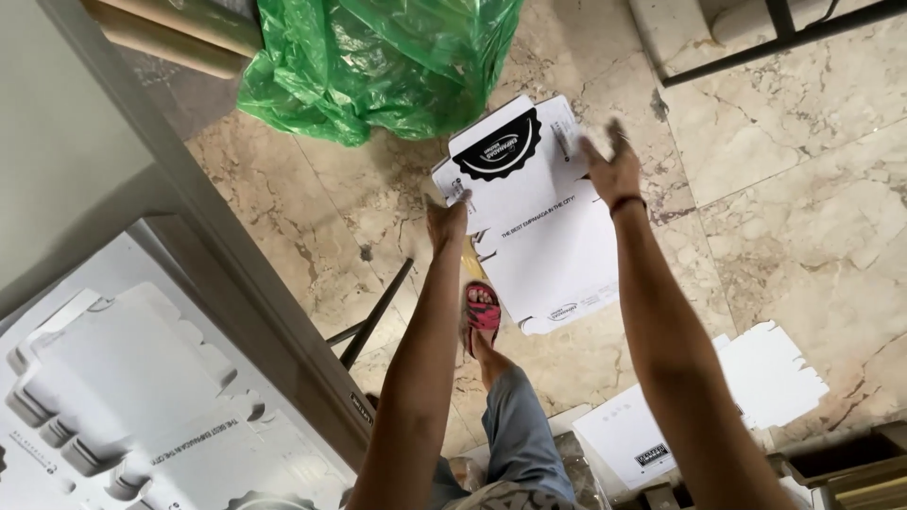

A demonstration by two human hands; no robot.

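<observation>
A flat white cardboard box blank with a black round emblem hangs above the marble floor, held out in front of me. My left hand pinches its left edge. My right hand grips its upper right edge, fingers partly spread and blurred. Below the blank, my foot in a red sandal stands on the floor, with a leg in blue jeans behind it.
A table at the left carries a stack of white die-cut box blanks. A green plastic bag lies on the floor at the top. More white blanks lie on the floor at the lower right. Black metal legs stand near the table.
</observation>
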